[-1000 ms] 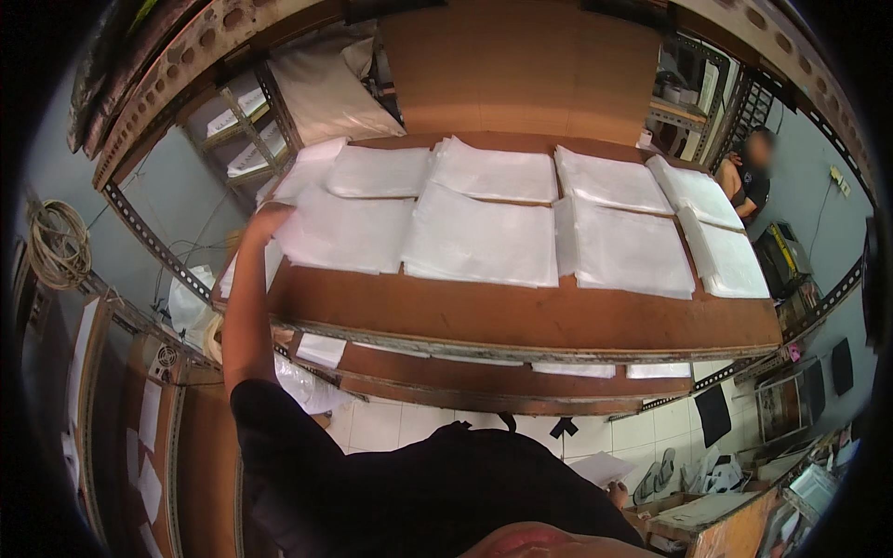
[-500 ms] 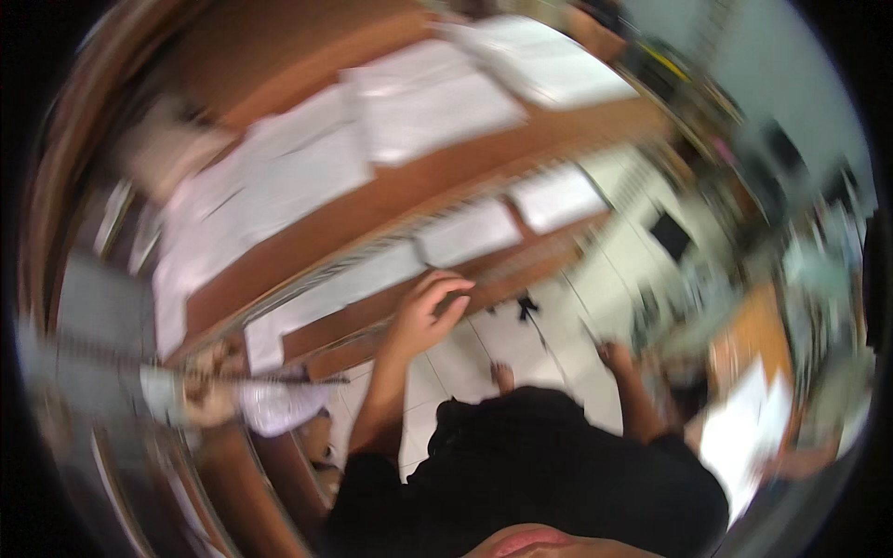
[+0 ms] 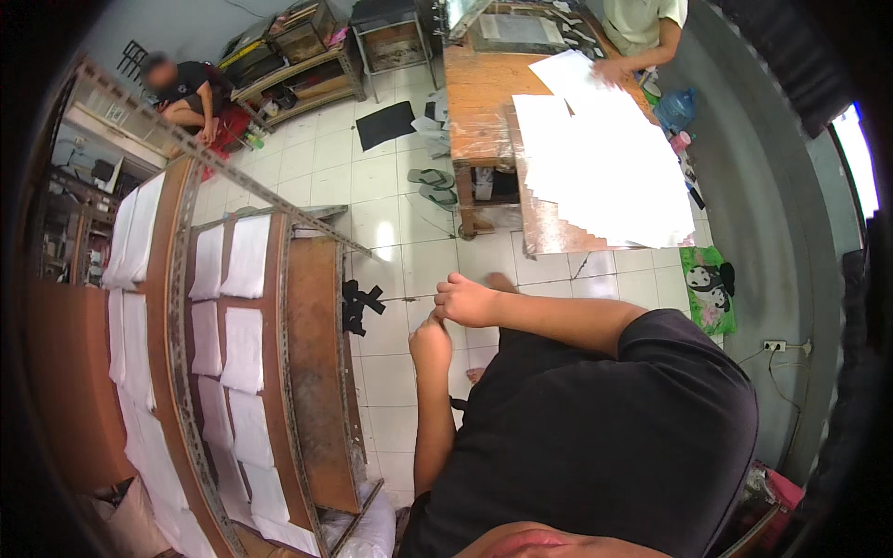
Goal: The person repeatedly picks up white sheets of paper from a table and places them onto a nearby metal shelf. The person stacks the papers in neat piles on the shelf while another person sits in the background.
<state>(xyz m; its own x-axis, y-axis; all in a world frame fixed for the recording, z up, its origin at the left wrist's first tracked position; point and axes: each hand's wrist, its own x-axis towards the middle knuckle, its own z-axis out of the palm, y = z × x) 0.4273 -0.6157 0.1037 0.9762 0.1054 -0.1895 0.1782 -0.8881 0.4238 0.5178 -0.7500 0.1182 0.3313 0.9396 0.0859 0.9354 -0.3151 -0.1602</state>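
In front of my body, above the tiled floor (image 3: 379,361), my two hands meet. The fingers of my right hand (image 3: 465,300) are curled closed, touching the top of my left hand (image 3: 431,342), which is closed too. Whatever they may hold between them is hidden. To their left stands a metal-framed shelf (image 3: 321,372) with brown boards, bearing stacks of white sheets (image 3: 244,349). Ahead and to the right, out of reach of both hands, is a wooden table (image 3: 479,102) spread with white sheets (image 3: 605,177).
Across the table a person (image 3: 642,46) rests a hand on the sheets; another person (image 3: 186,93) sits at the far left. Green slippers (image 3: 435,188), a black mat (image 3: 384,126) and a black strap-like thing (image 3: 361,305) lie on the floor. A panda-printed bag (image 3: 709,290) lies by the right wall.
My view has swung right, from the shelf toward the table. My left hand, raised by the shelf with fingers curved and apart, is now closed against my right hand, which has come up from my side.
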